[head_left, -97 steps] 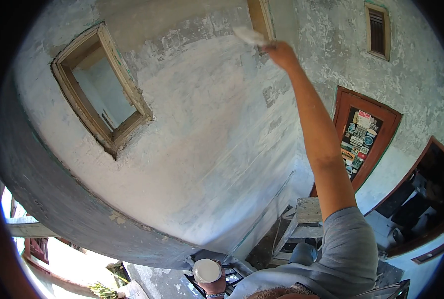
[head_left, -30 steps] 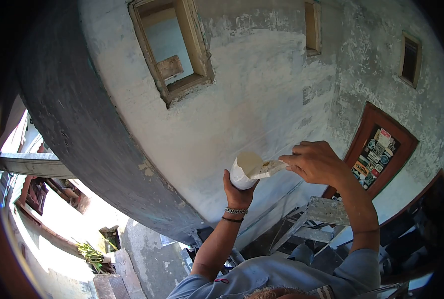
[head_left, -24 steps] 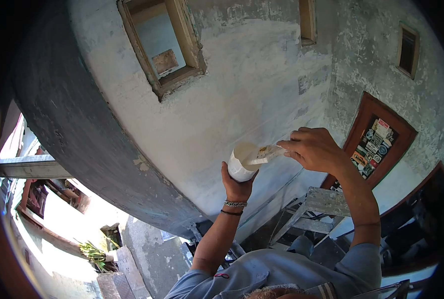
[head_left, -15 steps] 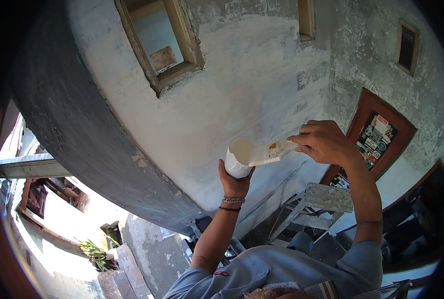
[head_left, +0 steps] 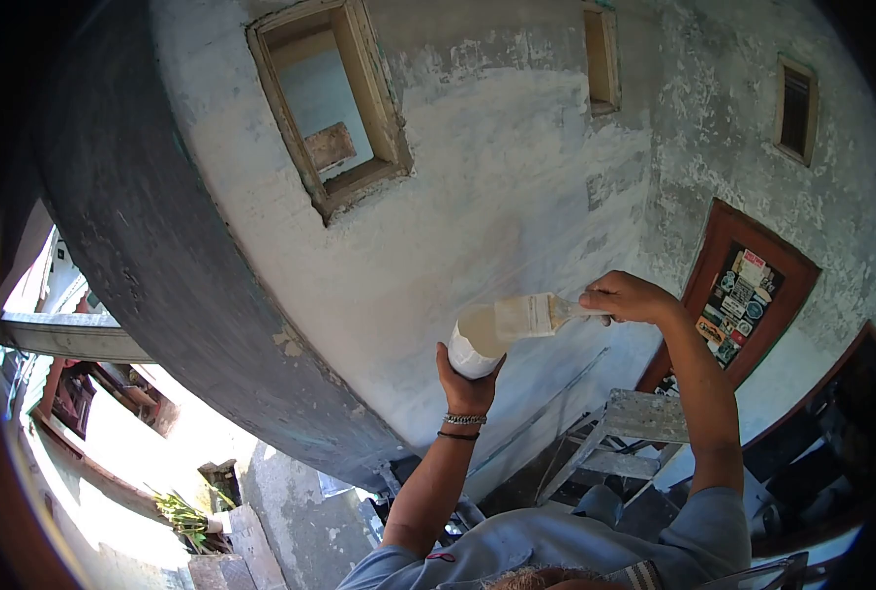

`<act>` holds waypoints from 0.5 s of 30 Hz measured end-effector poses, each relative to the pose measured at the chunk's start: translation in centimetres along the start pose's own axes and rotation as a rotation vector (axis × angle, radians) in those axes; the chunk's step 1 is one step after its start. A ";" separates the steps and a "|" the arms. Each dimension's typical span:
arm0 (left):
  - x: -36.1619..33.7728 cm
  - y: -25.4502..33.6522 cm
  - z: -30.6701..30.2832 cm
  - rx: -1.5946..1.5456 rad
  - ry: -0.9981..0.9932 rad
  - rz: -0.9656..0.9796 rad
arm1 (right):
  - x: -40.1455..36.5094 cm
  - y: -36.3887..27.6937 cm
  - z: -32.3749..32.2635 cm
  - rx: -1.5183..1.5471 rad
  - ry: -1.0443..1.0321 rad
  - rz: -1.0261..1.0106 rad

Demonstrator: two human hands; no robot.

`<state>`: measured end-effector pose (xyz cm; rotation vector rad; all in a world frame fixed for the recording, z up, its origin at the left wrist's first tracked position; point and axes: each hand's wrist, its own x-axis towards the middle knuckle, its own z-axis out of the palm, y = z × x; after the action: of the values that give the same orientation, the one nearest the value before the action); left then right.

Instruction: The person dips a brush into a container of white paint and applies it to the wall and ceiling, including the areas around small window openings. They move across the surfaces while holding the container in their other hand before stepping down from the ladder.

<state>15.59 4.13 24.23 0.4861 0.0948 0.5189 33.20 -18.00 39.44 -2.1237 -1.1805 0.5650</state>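
My left hand (head_left: 469,383) is wrapped round the lower part of a white paint pot (head_left: 473,351), whose open mouth tilts upward. In my right hand (head_left: 633,298) is a wide paintbrush (head_left: 534,316), gripped by its handle between thumb and fingers. The brush lies nearly level, its pale, coated bristles overlapping the pot's rim in this view. Behind both hands stands a wall (head_left: 438,226) with patchy whitish paint.
A paint-spattered stepladder (head_left: 644,418) stands below my right arm. Window openings (head_left: 332,108) break the wall above, and a red-framed panel with stickers (head_left: 738,300) is at the right. A dark curved band (head_left: 192,256) runs down the left, near a plant (head_left: 184,519).
The paintbrush has turned so its broad face shows, still by the pot's mouth. Both hands and the pot sit slightly lower in view, as does the wall.
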 end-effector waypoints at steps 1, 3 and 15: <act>0.0 0.1 -0.2 -0.010 0.016 0.003 | -0.2 -0.2 -0.3 -0.050 0.015 0.008; 0.2 0.3 -0.1 -0.032 0.050 0.006 | -0.6 -0.4 -0.8 -0.031 0.094 -0.065; 4.1 1.8 5.3 -0.130 0.038 0.052 | -0.9 -5.0 1.4 -0.468 0.641 -0.472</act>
<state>19.42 5.33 29.86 0.3530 0.0845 0.5810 28.90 -16.34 42.07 -2.0241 -1.4288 -0.6169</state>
